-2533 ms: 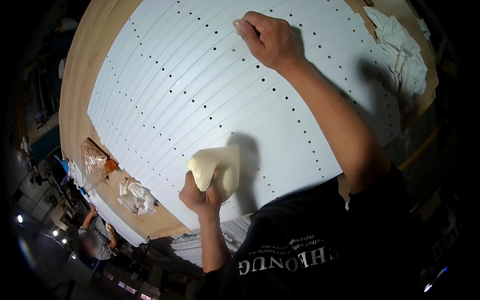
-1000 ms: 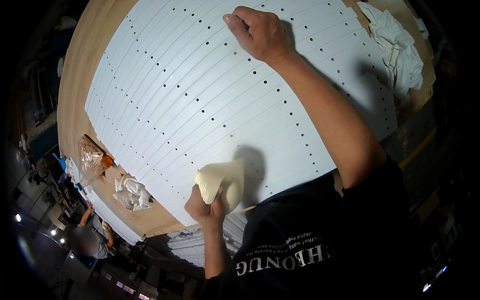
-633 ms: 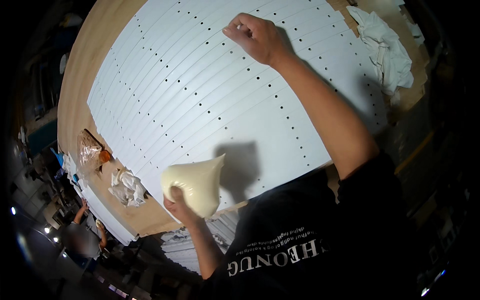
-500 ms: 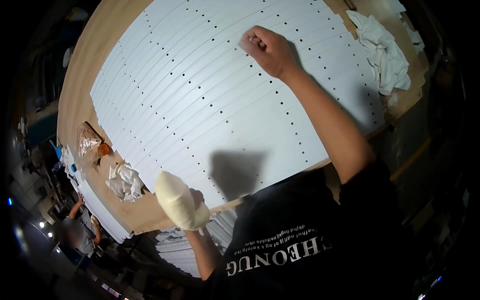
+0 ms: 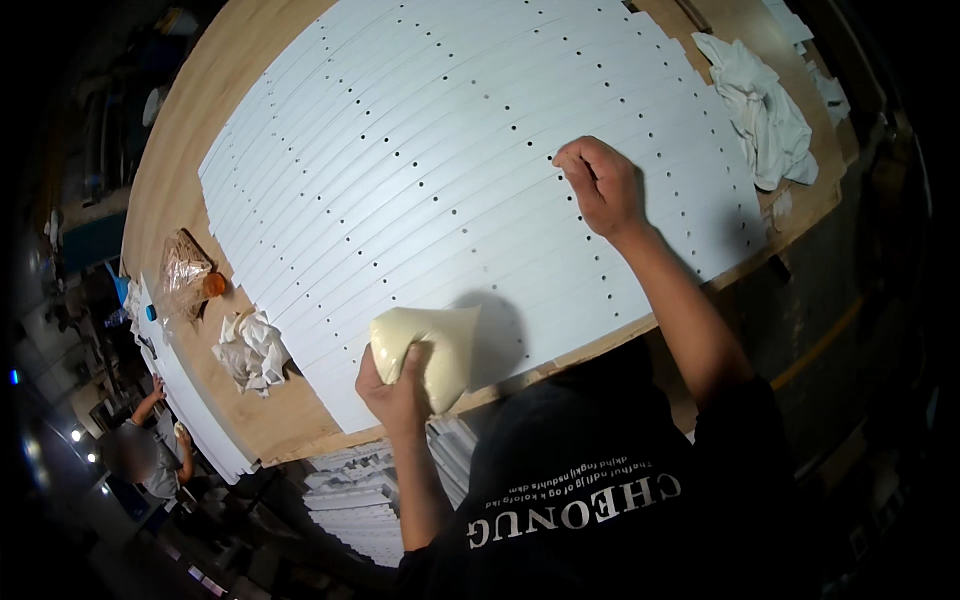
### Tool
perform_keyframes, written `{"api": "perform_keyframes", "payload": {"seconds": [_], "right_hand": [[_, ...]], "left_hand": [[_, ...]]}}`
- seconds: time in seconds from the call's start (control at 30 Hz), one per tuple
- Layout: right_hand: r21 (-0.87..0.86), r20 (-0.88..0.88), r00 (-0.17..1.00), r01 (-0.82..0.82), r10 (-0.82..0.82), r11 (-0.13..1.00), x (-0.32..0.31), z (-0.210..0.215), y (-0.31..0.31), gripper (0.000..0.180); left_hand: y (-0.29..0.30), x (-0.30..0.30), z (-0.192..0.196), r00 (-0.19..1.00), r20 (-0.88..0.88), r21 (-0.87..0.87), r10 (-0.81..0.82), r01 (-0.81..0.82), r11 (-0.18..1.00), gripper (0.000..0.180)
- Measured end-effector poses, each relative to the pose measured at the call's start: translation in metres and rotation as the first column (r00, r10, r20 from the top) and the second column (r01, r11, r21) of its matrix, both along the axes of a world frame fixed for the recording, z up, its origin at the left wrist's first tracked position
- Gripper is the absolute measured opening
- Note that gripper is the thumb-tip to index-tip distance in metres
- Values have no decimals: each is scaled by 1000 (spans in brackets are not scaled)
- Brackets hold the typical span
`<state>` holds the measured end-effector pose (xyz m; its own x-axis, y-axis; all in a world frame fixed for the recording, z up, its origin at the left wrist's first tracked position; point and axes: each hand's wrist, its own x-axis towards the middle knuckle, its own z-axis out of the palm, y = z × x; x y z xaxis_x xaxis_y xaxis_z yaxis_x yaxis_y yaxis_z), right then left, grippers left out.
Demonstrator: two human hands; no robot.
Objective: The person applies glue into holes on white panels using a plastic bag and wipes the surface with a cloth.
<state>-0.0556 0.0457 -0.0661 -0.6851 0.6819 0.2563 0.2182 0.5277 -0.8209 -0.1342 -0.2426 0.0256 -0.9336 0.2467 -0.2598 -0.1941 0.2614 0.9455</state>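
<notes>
Head view shows the left hand (image 5: 395, 385) gripping a soft, cream-coloured bag (image 5: 425, 350), plump and pinched to a point, over the near edge of the white drilled slats (image 5: 400, 170). Farther along those slats, the right hand (image 5: 600, 185) is curled shut, fingertips pressing by a hole; whether it pinches anything is unclear, and a white cloth (image 5: 765, 110) lies beyond their far end
</notes>
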Motion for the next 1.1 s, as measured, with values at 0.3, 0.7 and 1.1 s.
{"api": "perform_keyframes", "payload": {"seconds": [0.3, 0.7, 1.1], "right_hand": [[79, -51, 999, -6, 10, 997, -3, -2, 0, 24], [129, -7, 1000, -12, 12, 992, -3, -5, 1, 22], [103, -40, 999, 24, -20, 994, -5, -7, 0, 14]], "left_hand": [[18, 0, -11, 927, -256, -338, -273, 179, 924, 20], [21, -1, -22, 903, -297, -360, -311, 196, 912, 22], [4, 10, -3, 891, -308, -447, -333, 173, 878, 19]]}}
